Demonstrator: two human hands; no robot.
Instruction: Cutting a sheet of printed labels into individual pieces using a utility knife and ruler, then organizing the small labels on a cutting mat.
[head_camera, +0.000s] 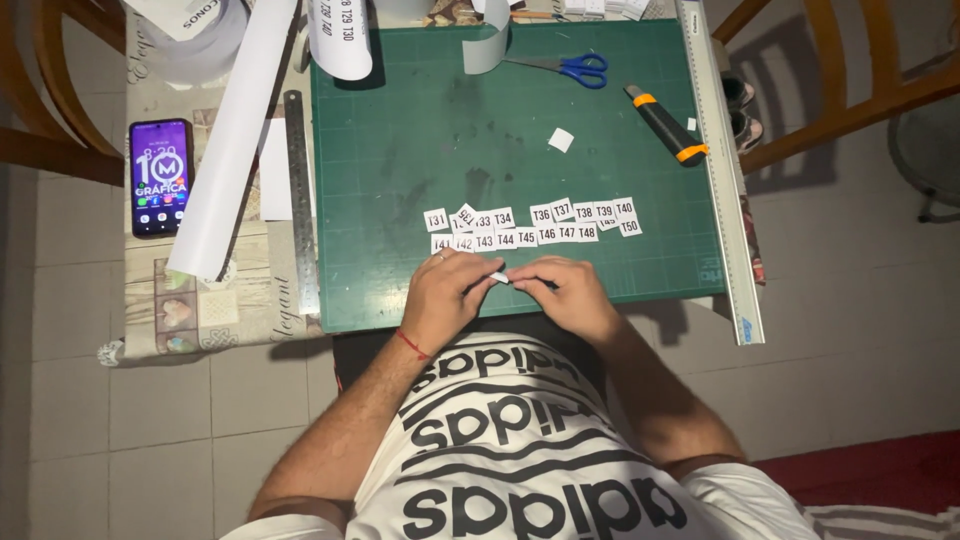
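Observation:
My left hand (449, 296) and my right hand (567, 293) meet at the near edge of a green cutting mat (400, 130). Between their fingertips they pinch a small white paper piece (499, 277). Just beyond the hands lie two rows of small white printed paper tags (532, 225). One loose blank white square (561, 140) sits farther up the mat.
Blue-handled scissors (578, 68) and a black-and-orange utility knife (666, 124) lie at the mat's far right. A long metal straightedge (722, 160) runs along the right edge, a steel ruler (300, 200) along the left. Paper rolls (235, 130) and a lit phone (160, 177) rest at left. Wooden chairs flank the table.

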